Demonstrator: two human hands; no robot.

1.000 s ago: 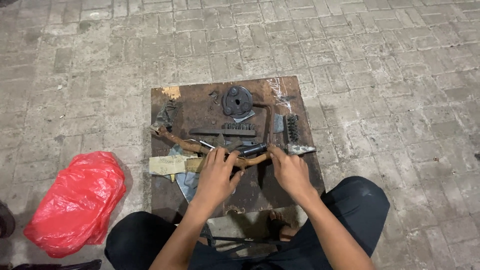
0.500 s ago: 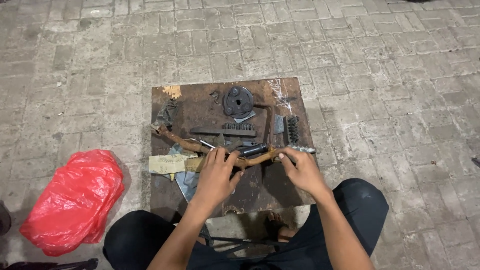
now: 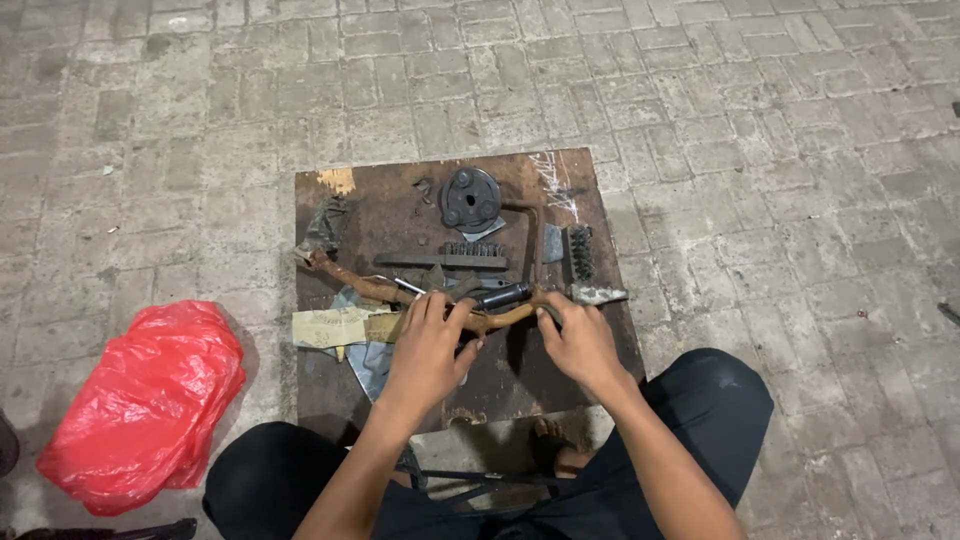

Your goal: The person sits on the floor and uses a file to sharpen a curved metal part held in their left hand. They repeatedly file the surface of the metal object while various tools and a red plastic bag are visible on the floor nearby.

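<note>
Rusty rod: a long, bent, rust-brown metal rod (image 3: 440,300) lies across the middle of the frame, running from the centre left up-edge of the board toward the centre right, where it ends beside a grey pointed metal piece (image 3: 598,295).
Left hand: the left hand (image 3: 428,345) sits just below centre, fingers curled over the rod's middle stretch and closed around it.
Right hand: the right hand (image 3: 580,340) is right of centre, fingertips pinched on the rod's right end (whether it truly clamps the rod or only presses on it, I cannot tell).
Black cylinder: a short black cylinder (image 3: 503,296) rests against the rod between the two hands, just above them.
Board: a dark, stained wooden board (image 3: 600,190) fills the centre of the frame on a brick pavement.
Other parts: a round dark disc with holes (image 3: 470,196) lies at upper centre; a flat toothed bar (image 3: 445,259) lies just above the rod; a dark ribbed block (image 3: 579,251) stands to the right of it.
Red bag: a crumpled red plastic bag (image 3: 150,400) lies at lower left, well apart from the board.
Change: half a second ago the right hand reached farther right, at the grey pointed piece; now it has drawn in toward the rod's end. The left hand stays gripped in the same spot.
</note>
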